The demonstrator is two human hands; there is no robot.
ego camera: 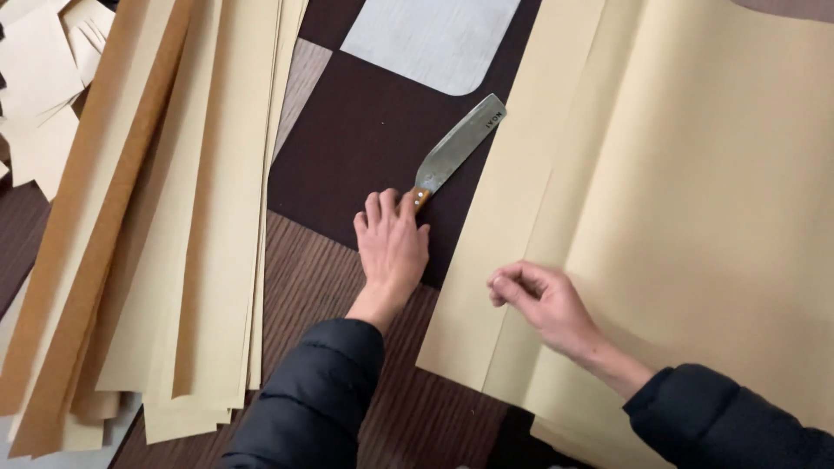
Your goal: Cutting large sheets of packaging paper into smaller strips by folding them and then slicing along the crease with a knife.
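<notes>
Left hand (391,245) covers the knife (455,149) handle on the dark tabletop (365,130).
Right hand (537,293) pinches the big paper sheet (695,217) edge; I'd get a full grip on the handle before lifting, blade pointing away.

Your left hand (392,247) lies over the knife (456,149) handle on a dark mat (365,130), bare ahead of your fingertips. Fanned paper strips (174,217) hem you in on the left; to the right, large cream sheets (695,191) bar the way, under your right hand (540,301).
</notes>
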